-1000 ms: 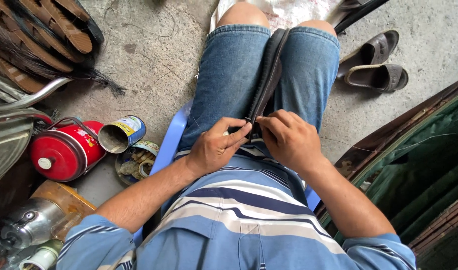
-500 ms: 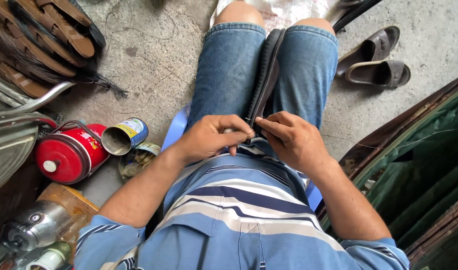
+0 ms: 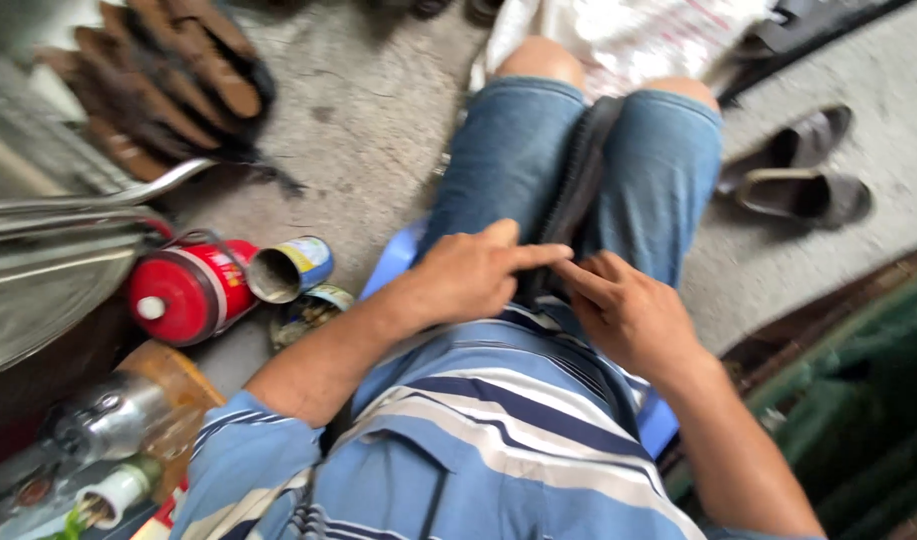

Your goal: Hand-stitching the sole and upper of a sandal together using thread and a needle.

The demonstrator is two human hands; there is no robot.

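Observation:
I sit on a low blue stool (image 3: 398, 262) in denim shorts and a striped shirt. A dark, long strap-like piece (image 3: 578, 185) lies between my thighs. My left hand (image 3: 468, 275) rests on its near end with the index finger stretched to the right. My right hand (image 3: 623, 310) pinches the same end from the right, fingertips touching those of the left. The view is blurred, so the grip itself is hard to make out.
A red canister (image 3: 183, 292) and an open tin can (image 3: 283, 270) lie on the concrete at my left, with more cans and bottles (image 3: 108, 425) nearer. Brown shoe soles (image 3: 168, 75) are piled at the top left. A pair of sandals (image 3: 798, 175) sits on the right.
The camera has swung and the picture is now blurred. My left index finger has stretched out toward the right hand; both hands stay at the strap's near end.

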